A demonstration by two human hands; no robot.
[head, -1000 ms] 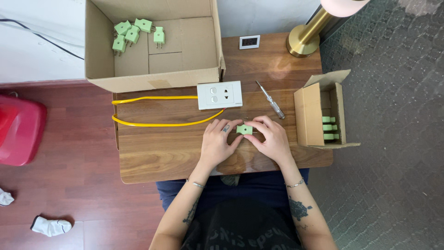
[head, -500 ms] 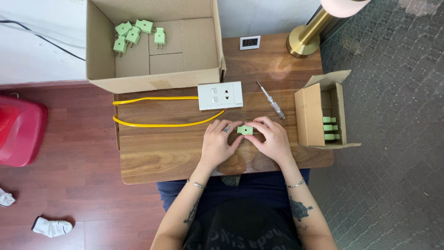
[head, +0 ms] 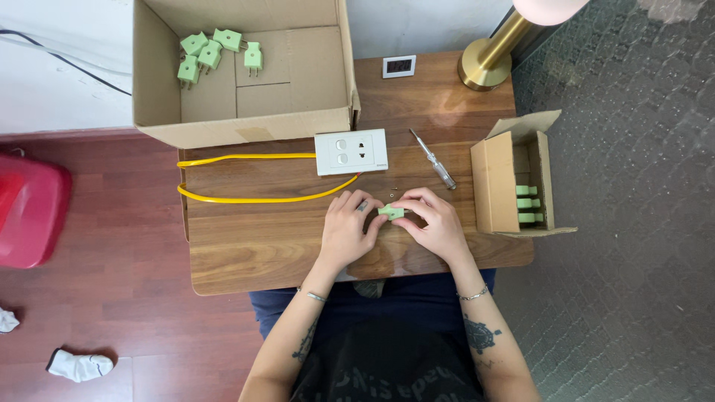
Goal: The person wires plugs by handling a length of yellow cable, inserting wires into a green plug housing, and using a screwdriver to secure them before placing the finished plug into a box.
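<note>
Both grips pinch the small pale-green plastic plug (head: 391,212) just above the wooden bench (head: 246,246), left hand (head: 347,231) steadying, right hand (head: 436,223) working; I'd keep it low and level; clear-handled screwdriver (head: 434,158) and white socket plate (head: 351,152) lie near.

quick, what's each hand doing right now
left hand: closed on small light green plastic plug
right hand: closed on the same plug

On the table (head: 246,253), a socket plate (head: 351,152) lies between large box (head: 242,71) and screwdriver (head: 433,158).
</note>
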